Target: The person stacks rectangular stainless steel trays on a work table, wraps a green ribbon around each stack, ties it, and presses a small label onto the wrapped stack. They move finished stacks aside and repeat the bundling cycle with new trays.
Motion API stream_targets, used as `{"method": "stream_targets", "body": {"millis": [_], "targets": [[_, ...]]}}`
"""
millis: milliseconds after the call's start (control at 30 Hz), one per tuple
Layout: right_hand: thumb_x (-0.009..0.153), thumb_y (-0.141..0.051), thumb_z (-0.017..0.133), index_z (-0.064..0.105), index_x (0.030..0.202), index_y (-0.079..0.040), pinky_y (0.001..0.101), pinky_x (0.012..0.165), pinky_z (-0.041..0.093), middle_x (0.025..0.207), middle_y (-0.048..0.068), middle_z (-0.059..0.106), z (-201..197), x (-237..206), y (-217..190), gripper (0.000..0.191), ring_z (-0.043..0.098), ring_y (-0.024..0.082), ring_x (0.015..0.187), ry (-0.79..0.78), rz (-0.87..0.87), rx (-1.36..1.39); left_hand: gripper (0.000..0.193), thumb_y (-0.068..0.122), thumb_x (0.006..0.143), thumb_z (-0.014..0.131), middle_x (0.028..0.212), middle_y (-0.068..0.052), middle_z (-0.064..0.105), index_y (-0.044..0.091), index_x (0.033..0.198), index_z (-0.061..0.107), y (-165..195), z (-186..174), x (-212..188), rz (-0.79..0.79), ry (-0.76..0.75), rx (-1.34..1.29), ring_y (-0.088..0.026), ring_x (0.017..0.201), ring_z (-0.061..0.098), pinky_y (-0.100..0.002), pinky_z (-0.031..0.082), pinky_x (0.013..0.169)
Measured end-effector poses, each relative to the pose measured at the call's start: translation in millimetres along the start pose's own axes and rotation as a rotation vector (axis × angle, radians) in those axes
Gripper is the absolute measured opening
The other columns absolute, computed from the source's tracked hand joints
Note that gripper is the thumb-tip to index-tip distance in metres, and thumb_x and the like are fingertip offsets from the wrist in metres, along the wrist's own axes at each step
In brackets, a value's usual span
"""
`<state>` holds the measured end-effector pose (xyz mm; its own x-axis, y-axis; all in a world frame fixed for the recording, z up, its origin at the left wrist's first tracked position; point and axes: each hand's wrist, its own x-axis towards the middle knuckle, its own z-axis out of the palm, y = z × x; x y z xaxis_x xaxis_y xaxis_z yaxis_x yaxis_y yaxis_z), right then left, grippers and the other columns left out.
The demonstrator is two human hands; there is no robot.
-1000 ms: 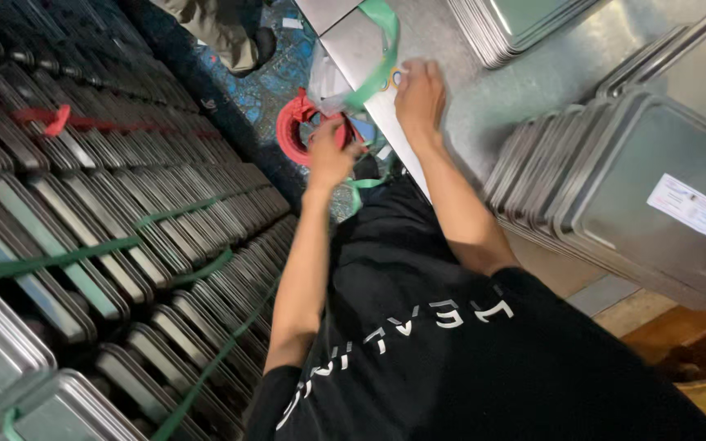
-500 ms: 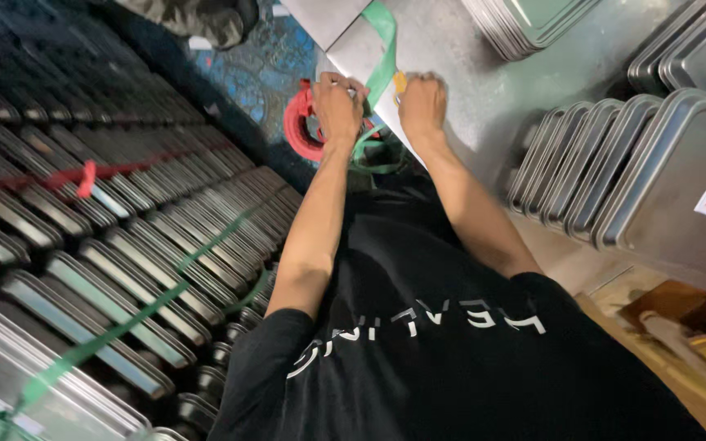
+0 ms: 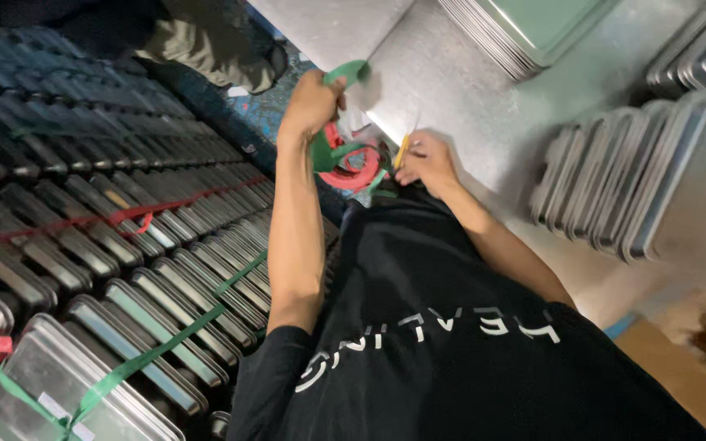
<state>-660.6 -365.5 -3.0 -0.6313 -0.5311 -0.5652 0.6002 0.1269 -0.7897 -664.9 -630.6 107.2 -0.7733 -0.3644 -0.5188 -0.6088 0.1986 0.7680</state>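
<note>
A green strap (image 3: 345, 77) is gripped in the closed left hand (image 3: 310, 102) and pulled up taut above the red strap roll (image 3: 353, 173). A thin yellow tool (image 3: 402, 151) is pinched by the right hand's (image 3: 428, 163) fingers (image 3: 408, 173). Cutting or tensioning seems in hand; next, steady tension is needed. Room is hemmed by stacked metal trays (image 3: 614, 196) on both sides.

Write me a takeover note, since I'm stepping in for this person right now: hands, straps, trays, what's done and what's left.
Left hand: raised, closed on the green strap, pulling it up taut.
Right hand: lower, pinching a thin yellow tool beside the red strap coil.
Both work at the edge of the metal table.
Done: the tray rows on the left already carry green or red bands.
Left: the upright trays on the right show no band; the strap in hand is not fastened to anything visible.
</note>
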Motion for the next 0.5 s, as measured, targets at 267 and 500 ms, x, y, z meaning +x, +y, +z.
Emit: {"method": "stream_targets", "body": {"millis": [267,500], "targets": [[0.082,-0.048,0.059,0.057,0.126,-0.011,0.0433,0.083,0.057,0.110,0.005,0.068,62,29,-75,0.057,0.067,0.028,0.103,-0.889,0.205,0.840,0.034,0.027,0.103,0.055,0.074,-0.010,0.065,-0.003,0.090,0.065,26,-21,-55,0.250,0.175,0.162,-0.021,0.069,0.062,-0.040,0.050,0.066],[0.094,-0.044,0.067,0.062,0.111,-0.005,0.0279,0.070,0.042,0.079,0.002,0.065,103,-6,-208,0.043,0.056,0.017,0.075,-1.076,-0.159,1.020,0.027,0.033,0.106,0.055,0.071,0.007,0.045,0.008,0.096,0.063,22,-39,-120,0.319,0.085,-0.483,-0.005,0.059,0.037,-0.025,0.028,0.051]]}}
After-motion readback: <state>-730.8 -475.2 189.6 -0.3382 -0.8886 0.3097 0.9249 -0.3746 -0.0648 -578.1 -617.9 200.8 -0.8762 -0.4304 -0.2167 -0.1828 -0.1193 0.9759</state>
